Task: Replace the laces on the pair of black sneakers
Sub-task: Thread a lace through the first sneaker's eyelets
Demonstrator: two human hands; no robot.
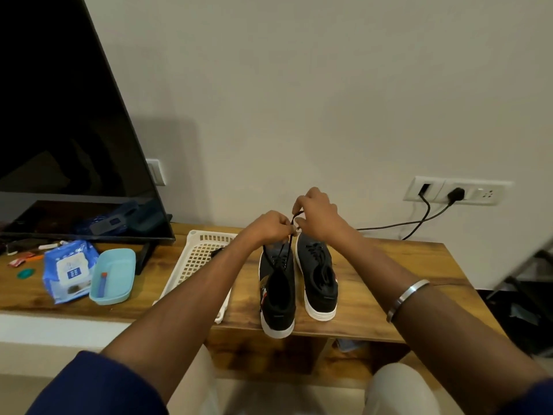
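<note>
Two black sneakers with white soles stand side by side on the wooden table point(389, 274), heels toward me. The left sneaker point(277, 298) has its heel over the front edge; the right sneaker point(319, 280) sits a little farther back. A black lace point(285, 250) rises taut from the left sneaker's eyelets to my hands, which meet above the toes. My left hand point(267, 227) pinches the lace, and my right hand point(317, 215) pinches its looped end just above. Black laces remain threaded in the right sneaker.
A white plastic basket point(197, 256) lies left of the sneakers, partly under my left forearm. Farther left are a turquoise tray point(115, 275), a blue wipes pack point(67, 269) and a TV point(59, 130). Cables point(419, 223) run from a wall socket point(457, 191) at the back right.
</note>
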